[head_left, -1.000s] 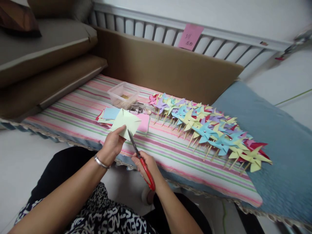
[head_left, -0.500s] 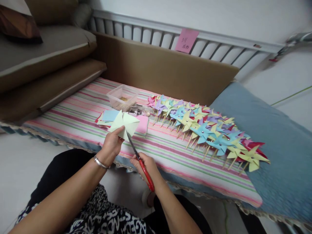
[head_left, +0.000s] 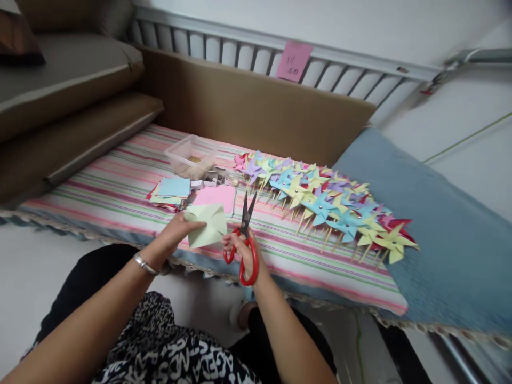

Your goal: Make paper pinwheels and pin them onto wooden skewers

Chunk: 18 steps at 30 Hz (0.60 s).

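Observation:
My left hand (head_left: 178, 230) pinches a pale green paper square (head_left: 208, 230) between thumb and fingers, with cuts running in from its corners. In my right hand (head_left: 245, 249) is a pair of scissors (head_left: 248, 229) with red handles and dark blades, which point up and stand parted. The blades are clear of the paper, just to its right. Behind the square lie a pink paper stack (head_left: 218, 197) and a pile of coloured paper squares (head_left: 173, 189), blue on top.
Many paper pinwheels on sticks (head_left: 320, 205) fill the right of the striped cloth (head_left: 120, 170). A clear plastic box (head_left: 190, 157) and small boxes (head_left: 212, 178) stand behind the paper. A brown board (head_left: 248, 106) leans against the radiator (head_left: 224, 50); cushions (head_left: 68, 80) are stacked left.
The scissors have come out of the paper, swung upright and opened. My left hand has turned the square and lowered it slightly. The whole view has shifted a little.

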Tool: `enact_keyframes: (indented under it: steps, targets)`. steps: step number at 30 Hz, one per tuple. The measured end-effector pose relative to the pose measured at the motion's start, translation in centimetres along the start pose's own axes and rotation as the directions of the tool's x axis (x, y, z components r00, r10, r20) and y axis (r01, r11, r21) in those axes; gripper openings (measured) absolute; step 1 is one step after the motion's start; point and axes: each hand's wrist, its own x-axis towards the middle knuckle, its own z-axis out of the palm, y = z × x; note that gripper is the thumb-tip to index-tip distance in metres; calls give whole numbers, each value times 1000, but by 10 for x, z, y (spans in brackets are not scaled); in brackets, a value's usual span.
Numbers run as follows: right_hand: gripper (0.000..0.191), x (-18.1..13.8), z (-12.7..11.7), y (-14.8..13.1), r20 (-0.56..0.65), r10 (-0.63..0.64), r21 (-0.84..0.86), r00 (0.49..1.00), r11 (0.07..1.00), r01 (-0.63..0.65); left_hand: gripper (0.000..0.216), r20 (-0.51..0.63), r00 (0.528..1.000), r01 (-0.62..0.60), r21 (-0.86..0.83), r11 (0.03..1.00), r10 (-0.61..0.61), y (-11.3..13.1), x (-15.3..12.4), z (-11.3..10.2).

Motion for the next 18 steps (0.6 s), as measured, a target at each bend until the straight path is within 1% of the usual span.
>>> enact_keyframes:
  steps: [2,5,7,9,11,13,16,18]
  targets:
    - [43,1,1,0,-29,33,86,999,996,-30,29,89,996,11,29,1000,-13,-6,-5,10]
    - [42,3,2,3,-69,41,119,997,992,-33,29,158,986,44,3,999,-44,-14,-9,20]
    - [40,4,2,4,-99,23,112,995,994,-12,29,162,985,74,-38,997,-67,-18,-10,24]
    - [38,6,1,4,-127,10,81,992,997,0,29,141,987,91,-72,993,-80,-19,-10,26]
    - [37,8,-1,3,-167,-1,14,986,1000,4,28,108,991,89,-89,992,-79,-19,-9,26]
    - [37,9,-3,2,-201,-27,-69,979,998,13,29,94,993,76,-72,994,-69,-18,-7,23]
    - [39,9,-4,2,-193,-63,-136,979,990,37,31,118,991,61,-21,998,-58,-17,-4,17]
    - [39,8,-3,4,-153,-42,-110,987,994,25,31,139,988,69,-12,998,-67,-16,-3,16]
